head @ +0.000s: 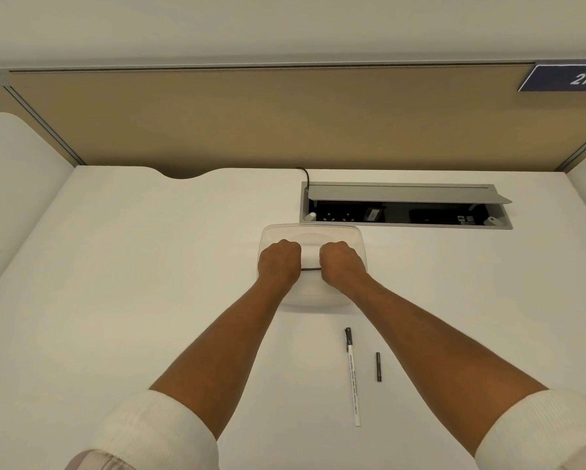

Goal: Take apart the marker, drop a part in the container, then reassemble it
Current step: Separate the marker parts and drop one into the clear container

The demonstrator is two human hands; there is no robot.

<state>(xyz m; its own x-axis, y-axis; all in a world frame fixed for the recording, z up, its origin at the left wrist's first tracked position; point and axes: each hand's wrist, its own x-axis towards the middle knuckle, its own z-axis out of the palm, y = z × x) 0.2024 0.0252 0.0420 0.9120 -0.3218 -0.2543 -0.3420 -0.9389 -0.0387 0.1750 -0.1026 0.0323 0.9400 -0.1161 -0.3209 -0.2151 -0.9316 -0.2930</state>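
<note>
Both fists are closed over a clear plastic container (313, 228) on the white desk. My left hand (279, 264) and my right hand (342, 264) each grip one end of a thin dark marker part (311, 269), which spans the gap between them above the container. A white marker barrel (353, 381) with a black cap end lies on the desk nearer to me. To its right lies a short black marker piece (379, 367).
An open cable tray (405, 206) with a raised grey lid is set into the desk behind the container, and a black cable runs into it. A beige partition stands at the back. A sign reading 214 (568, 79) hangs at the upper right.
</note>
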